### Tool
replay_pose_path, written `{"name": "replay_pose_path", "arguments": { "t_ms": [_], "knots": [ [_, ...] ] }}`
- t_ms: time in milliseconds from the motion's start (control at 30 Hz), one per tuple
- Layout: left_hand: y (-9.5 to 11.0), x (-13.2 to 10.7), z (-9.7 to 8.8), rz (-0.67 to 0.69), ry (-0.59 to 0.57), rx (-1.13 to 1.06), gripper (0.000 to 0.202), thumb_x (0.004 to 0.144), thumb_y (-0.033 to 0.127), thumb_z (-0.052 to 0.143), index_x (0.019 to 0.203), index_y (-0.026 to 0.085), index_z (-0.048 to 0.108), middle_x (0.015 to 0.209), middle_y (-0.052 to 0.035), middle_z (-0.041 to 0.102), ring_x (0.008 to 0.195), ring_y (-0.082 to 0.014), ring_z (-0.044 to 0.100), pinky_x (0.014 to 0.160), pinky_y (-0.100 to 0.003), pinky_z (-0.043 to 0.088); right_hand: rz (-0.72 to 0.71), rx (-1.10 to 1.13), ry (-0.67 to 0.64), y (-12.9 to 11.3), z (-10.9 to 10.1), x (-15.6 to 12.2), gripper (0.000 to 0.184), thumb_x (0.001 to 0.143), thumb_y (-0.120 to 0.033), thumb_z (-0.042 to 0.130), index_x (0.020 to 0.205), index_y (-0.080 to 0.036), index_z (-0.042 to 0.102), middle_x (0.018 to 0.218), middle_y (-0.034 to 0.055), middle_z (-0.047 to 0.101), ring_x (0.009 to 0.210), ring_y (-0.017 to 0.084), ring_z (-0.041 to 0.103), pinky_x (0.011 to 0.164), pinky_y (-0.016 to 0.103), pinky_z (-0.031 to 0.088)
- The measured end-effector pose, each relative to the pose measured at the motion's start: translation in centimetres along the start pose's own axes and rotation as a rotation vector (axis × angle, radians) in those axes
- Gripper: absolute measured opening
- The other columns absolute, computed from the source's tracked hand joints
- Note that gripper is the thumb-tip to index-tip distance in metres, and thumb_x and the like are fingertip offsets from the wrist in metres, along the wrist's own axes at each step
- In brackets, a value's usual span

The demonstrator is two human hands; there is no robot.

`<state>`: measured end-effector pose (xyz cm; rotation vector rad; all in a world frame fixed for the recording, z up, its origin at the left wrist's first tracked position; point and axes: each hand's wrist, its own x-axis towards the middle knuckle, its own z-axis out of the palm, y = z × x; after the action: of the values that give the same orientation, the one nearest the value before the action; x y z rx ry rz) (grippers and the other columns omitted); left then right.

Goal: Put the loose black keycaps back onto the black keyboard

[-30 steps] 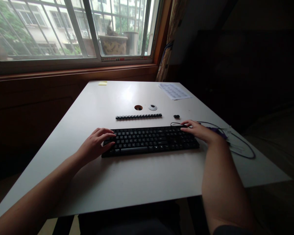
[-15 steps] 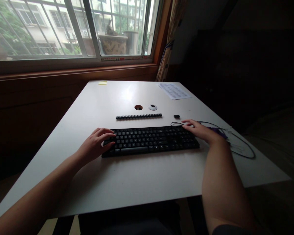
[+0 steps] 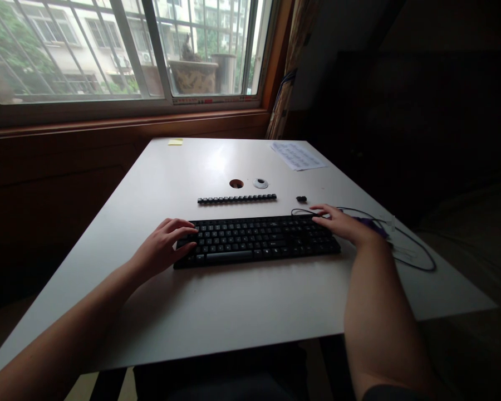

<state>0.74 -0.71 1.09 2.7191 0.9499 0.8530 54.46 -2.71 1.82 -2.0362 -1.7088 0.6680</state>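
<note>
A black keyboard (image 3: 259, 239) lies on the white table (image 3: 234, 301) in front of me. My left hand (image 3: 161, 248) rests on its left end, fingers curled loosely over the keys and the edge. My right hand (image 3: 342, 224) lies flat at the keyboard's far right corner, fingers stretched out over the top keys. Beyond the keyboard a row of loose black keycaps (image 3: 236, 198) is lined up on the table. A single small black piece (image 3: 301, 198) sits to the right of that row.
A black cable (image 3: 417, 253) loops on the table to the right of my right hand. Farther back are a round cable hole (image 3: 236, 183), its white cap (image 3: 260, 182), a printed sheet (image 3: 297, 155) and a yellow sticky note (image 3: 175, 141). A window runs behind.
My right hand's fingers have shifted slightly along the keyboard's far right corner. The left hand and keyboard have stayed put.
</note>
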Motion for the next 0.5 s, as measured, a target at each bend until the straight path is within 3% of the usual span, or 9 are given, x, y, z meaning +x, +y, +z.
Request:
{"name": "replay_pose_path", "arguments": {
  "t_ms": [167, 333, 400, 500],
  "knots": [
    [0.0, 0.0, 0.0, 0.008, 0.0, 0.001, 0.022, 0.096, 0.029, 0.064, 0.117, 0.025, 0.067, 0.119, -0.0088, 0.066, 0.107, -0.0251, 0.061, 0.093, -0.045, 0.055, -0.004, 0.011, -0.016, -0.4, 0.0, -0.2, 0.064, 0.079, -0.064, 0.066, 0.132, -0.03, 0.062, 0.13, 0.0104, 0.066, 0.113, 0.033, 0.065, 0.095, 0.044, 0.053],
    [0.0, 0.0, -0.1, 0.005, -0.012, 0.011, 0.022, 0.096, 0.029, 0.064, 0.118, 0.025, 0.067, 0.12, -0.009, 0.065, 0.108, -0.0254, 0.061, 0.094, -0.046, 0.055, -0.005, 0.009, 0.016, 0.0, 0.2, 0.0, 0.051, 0.086, -0.056, 0.06, 0.13, -0.029, 0.063, 0.124, 0.0092, 0.068, 0.11, 0.03, 0.066, 0.097, 0.043, 0.053],
    [0.0, 0.0, -0.1, 0.004, -0.013, 0.013, 0.022, 0.096, 0.03, 0.064, 0.117, 0.025, 0.067, 0.119, -0.0091, 0.066, 0.107, -0.0255, 0.061, 0.094, -0.046, 0.055, -0.023, -0.036, 0.104, 0.2, 0.6, 0.6, 0.044, 0.089, -0.052, 0.055, 0.124, -0.027, 0.066, 0.122, 0.0103, 0.067, 0.111, 0.03, 0.065, 0.1, 0.044, 0.05],
    [0.1, 0.1, -0.2, 0.003, -0.01, 0.01, 0.022, 0.096, 0.03, 0.063, 0.117, 0.025, 0.067, 0.118, -0.0093, 0.066, 0.107, -0.0257, 0.061, 0.093, -0.046, 0.055, -0.105, -0.15, 0.346, 0.0, 1.4, 1.7, 0.038, 0.092, -0.041, 0.048, 0.117, -0.024, 0.069, 0.123, 0.013, 0.064, 0.12, 0.031, 0.06, 0.11, 0.047, 0.042]
  ]
}}
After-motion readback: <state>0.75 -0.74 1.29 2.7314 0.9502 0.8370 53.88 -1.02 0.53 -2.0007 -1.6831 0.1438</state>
